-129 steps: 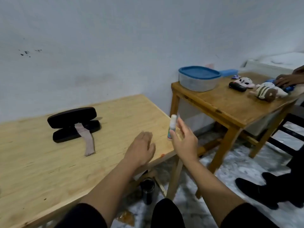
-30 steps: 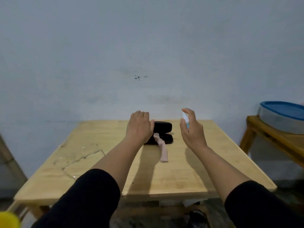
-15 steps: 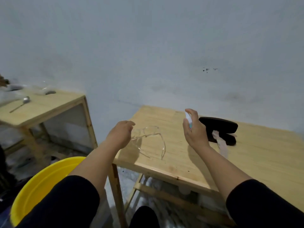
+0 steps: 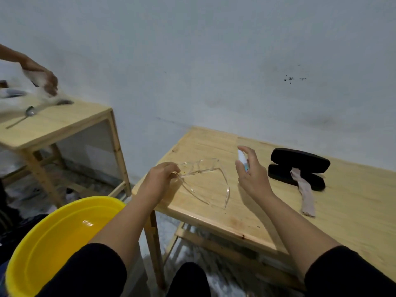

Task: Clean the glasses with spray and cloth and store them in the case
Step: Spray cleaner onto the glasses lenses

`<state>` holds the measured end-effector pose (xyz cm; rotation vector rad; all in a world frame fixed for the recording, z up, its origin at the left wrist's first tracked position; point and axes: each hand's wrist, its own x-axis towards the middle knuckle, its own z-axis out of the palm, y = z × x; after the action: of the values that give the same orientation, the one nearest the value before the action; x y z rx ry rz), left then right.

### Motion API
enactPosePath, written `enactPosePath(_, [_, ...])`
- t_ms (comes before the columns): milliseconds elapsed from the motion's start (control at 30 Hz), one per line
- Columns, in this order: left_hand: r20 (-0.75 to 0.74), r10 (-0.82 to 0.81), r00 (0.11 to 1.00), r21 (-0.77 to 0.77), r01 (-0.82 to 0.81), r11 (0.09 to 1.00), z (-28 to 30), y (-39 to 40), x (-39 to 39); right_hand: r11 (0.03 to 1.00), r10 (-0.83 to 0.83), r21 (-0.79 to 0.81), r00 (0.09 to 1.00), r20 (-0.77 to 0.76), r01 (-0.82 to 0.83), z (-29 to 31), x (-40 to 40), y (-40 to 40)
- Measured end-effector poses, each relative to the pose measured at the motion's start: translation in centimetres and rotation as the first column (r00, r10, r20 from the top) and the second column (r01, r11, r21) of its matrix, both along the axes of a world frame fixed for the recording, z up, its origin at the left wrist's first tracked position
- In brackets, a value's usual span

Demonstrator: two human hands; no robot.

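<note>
L hand (image 4: 159, 179) pinches glasses (image 4: 203, 181); R hand (image 4: 250, 170) grips spray (image 4: 242, 157) just beside.

Bare room, perhaps a home — wooden tables (image 4: 353, 211), yellow basin (image 4: 53, 243)

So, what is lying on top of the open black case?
A pinkish cloth strip lies over the lower half of the glasses case and trails onto the table. The case interior beneath it is dark; nothing else can be made out there.
</note>
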<state>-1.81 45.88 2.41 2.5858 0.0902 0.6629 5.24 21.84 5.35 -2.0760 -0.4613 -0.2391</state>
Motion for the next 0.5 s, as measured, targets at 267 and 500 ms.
enactPosePath(267, [0.114, 0.168, 0.979, -0.304, -0.126, 0.944, 1.1, -1.2, 2.1, 0.958, 0.076, 0.286, 0.957, -0.28, 0.007, 0.4, 0.7, -1.3])
enactPosePath(500, [0.113, 0.251, 0.961, -0.591, -0.138, 0.795, 2.4, -3.0, 3.5, 0.992, 0.073, -0.096, 0.996, -0.054, -0.078, -1.0, -1.1, -0.7])
